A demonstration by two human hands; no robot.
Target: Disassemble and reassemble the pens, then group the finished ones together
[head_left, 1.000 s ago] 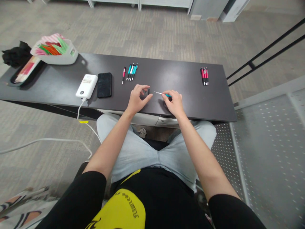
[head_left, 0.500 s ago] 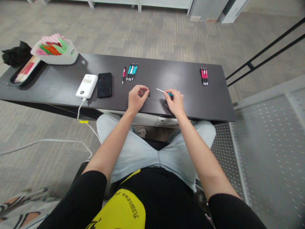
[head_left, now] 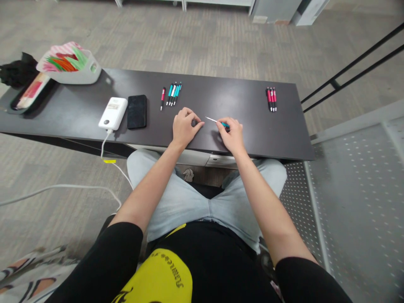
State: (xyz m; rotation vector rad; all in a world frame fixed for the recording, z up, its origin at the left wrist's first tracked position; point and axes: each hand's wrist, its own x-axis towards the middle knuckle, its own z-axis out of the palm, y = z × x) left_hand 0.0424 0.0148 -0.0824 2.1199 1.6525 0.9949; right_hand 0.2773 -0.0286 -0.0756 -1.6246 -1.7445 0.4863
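Observation:
My right hand [head_left: 231,134] pinches a teal pen part [head_left: 222,124] whose thin white refill [head_left: 211,120] points left toward my left hand. Resting on the dark table [head_left: 221,97], my left hand [head_left: 184,127] has its fingertips closed on a small dark piece [head_left: 193,123], mostly hidden. Both hands sit near the table's front edge, close together. A row of teal pens [head_left: 174,93] and one red pen [head_left: 162,97] lie just beyond my left hand. Three red pens [head_left: 271,99] lie at the far right.
A black phone [head_left: 136,111] and a white power bank [head_left: 113,113] with a cable lie left of my hands. At the far left stand a grey basket of coloured items [head_left: 67,64] and a dark tray [head_left: 27,94]. Black railings [head_left: 347,71] run on the right.
My left hand has curled shut around the small dark piece and drawn it toward the refill tip. My right hand has tilted the refill slightly; the gap between the hands has narrowed.

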